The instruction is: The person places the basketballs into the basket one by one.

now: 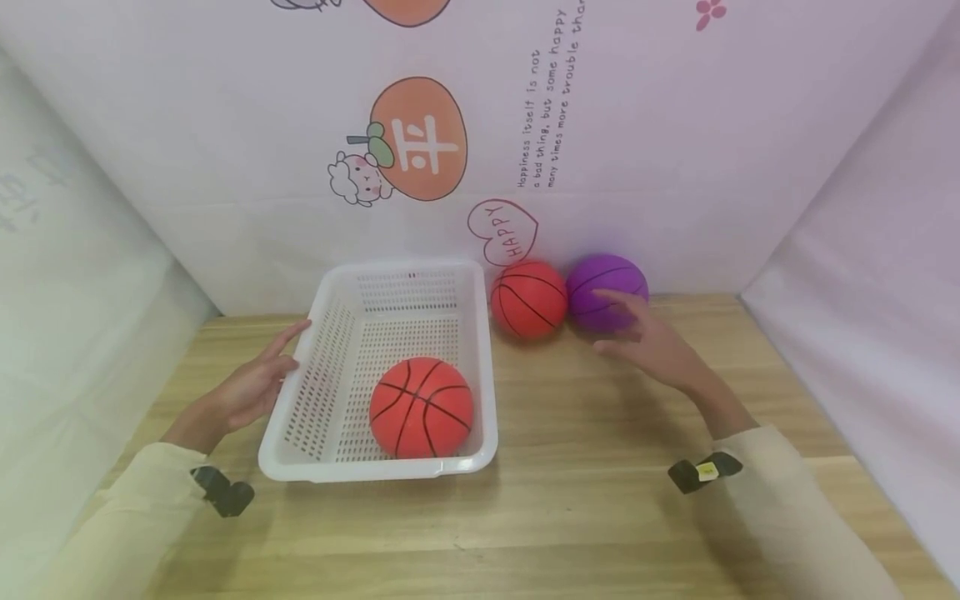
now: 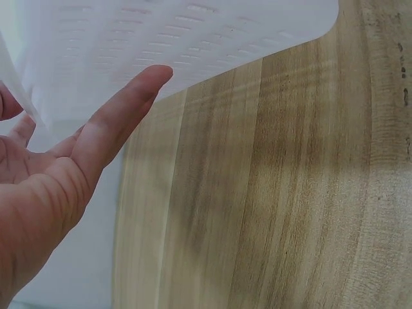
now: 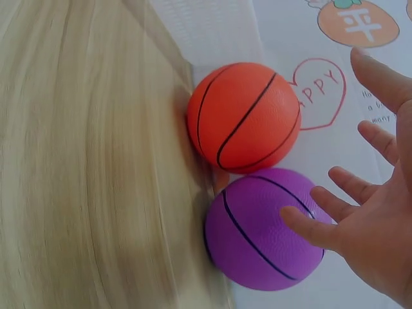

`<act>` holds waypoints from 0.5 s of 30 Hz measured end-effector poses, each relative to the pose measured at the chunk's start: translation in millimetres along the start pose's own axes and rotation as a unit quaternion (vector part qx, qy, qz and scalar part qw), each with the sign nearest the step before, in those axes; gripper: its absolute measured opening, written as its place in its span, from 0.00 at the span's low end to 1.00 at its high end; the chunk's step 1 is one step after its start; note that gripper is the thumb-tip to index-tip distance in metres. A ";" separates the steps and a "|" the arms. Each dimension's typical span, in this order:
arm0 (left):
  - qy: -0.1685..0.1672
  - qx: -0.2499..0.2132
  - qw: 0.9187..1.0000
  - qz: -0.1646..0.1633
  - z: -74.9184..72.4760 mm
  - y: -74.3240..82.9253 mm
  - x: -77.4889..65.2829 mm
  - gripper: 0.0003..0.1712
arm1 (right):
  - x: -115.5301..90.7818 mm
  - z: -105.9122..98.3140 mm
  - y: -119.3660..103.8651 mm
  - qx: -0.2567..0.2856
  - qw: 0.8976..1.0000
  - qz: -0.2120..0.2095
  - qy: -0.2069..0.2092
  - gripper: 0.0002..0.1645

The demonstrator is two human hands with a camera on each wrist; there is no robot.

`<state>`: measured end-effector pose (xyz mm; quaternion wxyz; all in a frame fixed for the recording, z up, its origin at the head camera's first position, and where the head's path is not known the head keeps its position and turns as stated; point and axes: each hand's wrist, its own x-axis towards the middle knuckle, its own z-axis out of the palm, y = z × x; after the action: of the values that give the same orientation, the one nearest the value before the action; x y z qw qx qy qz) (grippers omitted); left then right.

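Observation:
A white plastic basket [image 1: 491, 400] stands on the wooden table, with a red basketball [image 1: 422, 408] inside near its front right corner. My left hand [image 1: 251, 390] holds the basket's left rim. In the left wrist view, one digit of the left hand [image 2: 90, 148] lies along the outer wall, with other fingertips partly hidden by the rim. A second red ball [image 1: 529, 300] and a purple ball [image 1: 600, 279] sit side by side against the back. My right hand [image 1: 652, 346] hovers near the purple ball, fingers spread; in the right wrist view they overlap its edge, contact unclear.
Behind the balls rises a white cloth backdrop [image 1: 637, 125] with printed drawings and lettering. Similar cloth hangs at the left and right sides. The wooden tabletop [image 1: 570, 500] extends in front of the basket and balls.

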<state>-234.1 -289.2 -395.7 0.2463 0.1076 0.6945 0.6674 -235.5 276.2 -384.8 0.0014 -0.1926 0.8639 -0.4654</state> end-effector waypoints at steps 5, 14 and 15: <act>0.000 -0.007 1.000 0.000 -0.3 -0.4 -0.5 0.39 | -3.9 -7.2 -0.3 0.013 1.000 0.018 0.006 0.47; -0.008 -0.011 1.000 0.001 -1.4 -0.9 -0.3 0.39 | -9.4 -15.4 11.0 0.030 0.999 0.002 0.025 0.46; -0.009 -0.012 1.000 0.001 -1.4 -0.6 0.1 0.39 | -10.1 -16.9 12.8 0.034 0.999 -0.001 0.028 0.46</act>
<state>-234.8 -290.5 -396.3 0.2533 0.1112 0.6844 0.6746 -233.5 299.5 -387.3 -0.0167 -0.1798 0.8470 -0.5000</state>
